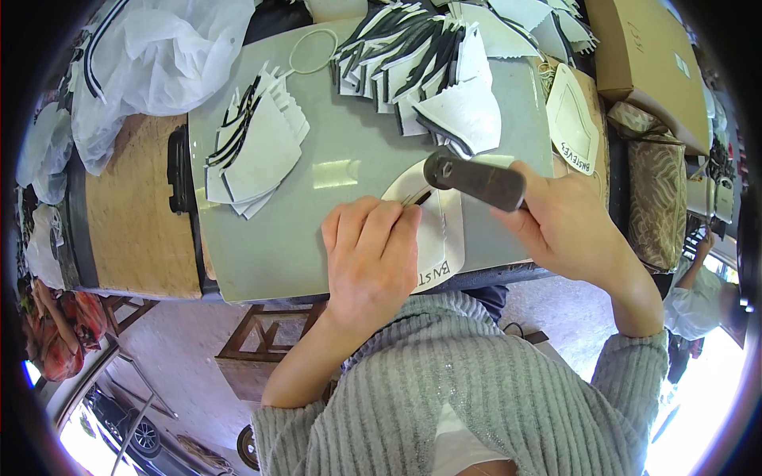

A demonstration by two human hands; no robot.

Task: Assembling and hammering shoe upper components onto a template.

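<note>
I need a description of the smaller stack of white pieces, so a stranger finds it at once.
Find the large grey board. On its left part, beyond and left of the left hand, lies a stack of white and black pieces. It is smaller than the fanned pile to its right.

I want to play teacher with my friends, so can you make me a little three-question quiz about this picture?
1. Which hand holds the dark tool?
2. True or false: the cardboard box is in the upper right of the picture.
3. What colour is the smooth board under the left hand? A) red B) greyish green C) bright yellow

Key:
1. The right hand.
2. True.
3. B.
</note>
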